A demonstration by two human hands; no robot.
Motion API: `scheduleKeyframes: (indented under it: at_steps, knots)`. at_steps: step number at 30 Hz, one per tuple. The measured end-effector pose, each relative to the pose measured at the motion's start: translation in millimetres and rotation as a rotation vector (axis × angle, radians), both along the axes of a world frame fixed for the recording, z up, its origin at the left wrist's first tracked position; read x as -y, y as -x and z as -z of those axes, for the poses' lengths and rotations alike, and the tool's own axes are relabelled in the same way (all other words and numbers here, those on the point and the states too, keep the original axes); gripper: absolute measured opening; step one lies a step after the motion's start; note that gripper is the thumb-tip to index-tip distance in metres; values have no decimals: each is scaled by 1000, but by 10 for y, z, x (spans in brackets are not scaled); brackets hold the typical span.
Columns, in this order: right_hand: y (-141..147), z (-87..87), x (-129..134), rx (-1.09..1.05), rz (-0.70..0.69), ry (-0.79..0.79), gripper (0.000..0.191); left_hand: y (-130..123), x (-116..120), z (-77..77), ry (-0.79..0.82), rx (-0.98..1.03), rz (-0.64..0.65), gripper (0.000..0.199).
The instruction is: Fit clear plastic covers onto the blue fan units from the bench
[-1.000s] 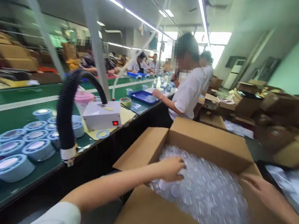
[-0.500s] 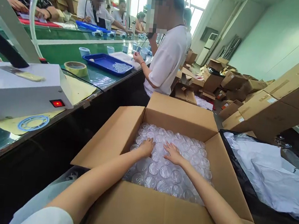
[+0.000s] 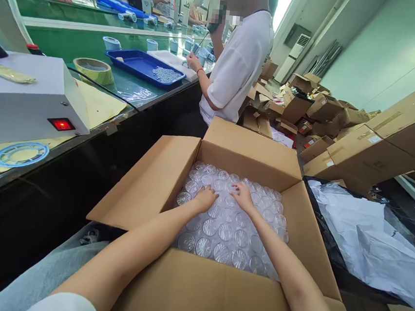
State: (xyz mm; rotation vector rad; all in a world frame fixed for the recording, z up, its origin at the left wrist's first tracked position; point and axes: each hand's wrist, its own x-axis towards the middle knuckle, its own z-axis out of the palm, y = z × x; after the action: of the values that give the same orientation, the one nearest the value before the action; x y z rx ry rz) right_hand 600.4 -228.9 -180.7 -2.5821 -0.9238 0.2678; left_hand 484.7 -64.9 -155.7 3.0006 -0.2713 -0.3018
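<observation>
One brown cardboard box [image 3: 198,291], yet unsealed, is already holding rows of clear round plastic pieces [image 3: 224,231], left hand [image 3: 206,199] and right hand [image 3: 242,196] resting apart there, loosely spread.

Short, white sleeves [image 3: 64,306], bare forearms [image 3: 147,242], bare left hand [image 3: 206,199], right hand [image 3: 243,197].

White machine [image 3: 22,101] partly off-frame

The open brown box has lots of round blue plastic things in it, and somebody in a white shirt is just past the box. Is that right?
Not quite: the round plastic things in the open brown box are clear, not blue, as the head view shows. Somebody in a white shirt is just past the box, as you said.
</observation>
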Motion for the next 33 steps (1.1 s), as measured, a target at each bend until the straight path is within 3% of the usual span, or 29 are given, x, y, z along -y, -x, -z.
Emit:
scheduleKeyframes:
  at_steps: [4, 8, 13, 21, 25, 29, 33]
  knots:
    - [-137, -44, -282, 56, 117, 9, 35, -47, -24, -34, 30, 0, 12, 33]
    - [-214, -11, -390, 71, 188, 31, 32, -154, -65, -37, 78, 11, 56, 31]
    - [-198, -6, -339, 62, 150, -11, 26, -168, -73, -38, 121, -6, 44, 27]
    - [-254, -134, -77, -5, 114, -157, 24, -147, 0, -97, 175, 55, -220, 34]
    - [-234, -60, 14, -19, 129, -155, 25, -148, -6, -103, 205, 12, -217, 33]
    - [-230, 64, -58, -48, 149, -80, 28, -94, -20, -88, 219, -36, -181, 30]
    - [-236, 117, -123, -74, 195, -12, 28, -151, -25, -47, 248, -38, -255, 33]
